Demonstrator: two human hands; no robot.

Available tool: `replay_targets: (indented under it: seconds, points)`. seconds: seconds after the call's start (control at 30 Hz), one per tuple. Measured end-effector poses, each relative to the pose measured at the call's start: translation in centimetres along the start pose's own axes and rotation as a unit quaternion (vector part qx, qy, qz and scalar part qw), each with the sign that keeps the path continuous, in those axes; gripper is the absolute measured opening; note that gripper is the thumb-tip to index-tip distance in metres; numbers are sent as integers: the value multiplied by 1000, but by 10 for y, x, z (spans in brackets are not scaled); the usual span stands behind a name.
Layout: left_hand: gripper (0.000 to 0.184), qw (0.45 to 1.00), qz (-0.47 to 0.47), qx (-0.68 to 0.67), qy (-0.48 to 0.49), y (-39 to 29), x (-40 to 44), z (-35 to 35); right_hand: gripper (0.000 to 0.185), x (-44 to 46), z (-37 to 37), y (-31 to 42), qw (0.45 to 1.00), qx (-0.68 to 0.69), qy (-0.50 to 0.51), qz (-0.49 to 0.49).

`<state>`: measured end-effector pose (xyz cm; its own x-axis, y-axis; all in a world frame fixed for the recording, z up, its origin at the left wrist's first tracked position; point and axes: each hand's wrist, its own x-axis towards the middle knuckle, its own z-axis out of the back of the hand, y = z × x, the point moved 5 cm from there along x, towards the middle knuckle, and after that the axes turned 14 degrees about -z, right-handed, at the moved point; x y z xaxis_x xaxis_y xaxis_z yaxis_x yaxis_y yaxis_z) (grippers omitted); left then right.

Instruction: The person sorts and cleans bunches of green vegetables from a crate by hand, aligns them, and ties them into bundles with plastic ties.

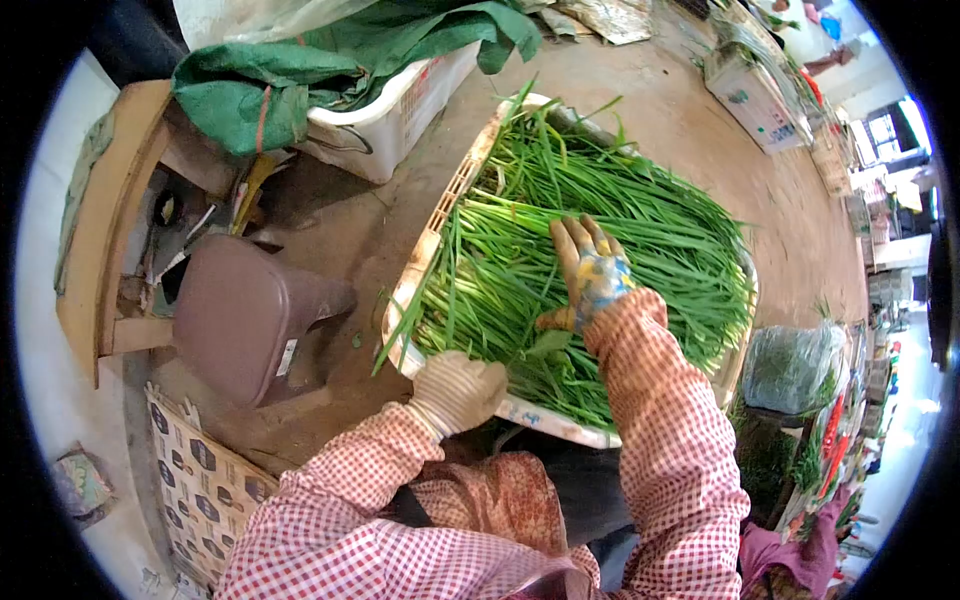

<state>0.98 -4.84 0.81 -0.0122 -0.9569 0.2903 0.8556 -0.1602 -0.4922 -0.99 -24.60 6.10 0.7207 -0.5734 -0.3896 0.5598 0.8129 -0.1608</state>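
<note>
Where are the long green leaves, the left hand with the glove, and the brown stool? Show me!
Long green leaves (660, 235): head view, on the blades.
Left hand (458, 390): head view, on the back of its glove.
Brown stool (228, 315): head view, on its seat.

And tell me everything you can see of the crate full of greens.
The crate is off-white, looks plastic, and has brownish stains and a slotted wall along the left. It sits before the person, base hidden, heaped with long green leaves. The gloved left hand is curled at its near-left corner; the right hand lies on the leaves.
</note>
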Motion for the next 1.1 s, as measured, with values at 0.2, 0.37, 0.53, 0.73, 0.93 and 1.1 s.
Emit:
replay_targets:
  seconds: [0.2,0.37,0.53,0.73,0.93,1.1]
  points:
    - [23,998,-31,-31,-47,27,-1,4,113,78,-19,23,997,3,65,-52]
    - [26,997,-32,-20,-62,24,2,5,94,13,-48,38,981,146,-119,-41]
    - [19,998,-49,16,-40,25,1,12,110,37,-41,26,971,229,-32,-67]
    - [24,995,-55,-14,-87,26,2,9,96,95,-27,15,951,93,255,-152]
    - [22,994,-49,6,-96,25,3,6,74,72,-46,15,966,158,200,-41]
    - [21,995,-52,0,-82,24,0,8,61,33,-40,33,984,129,88,-80]
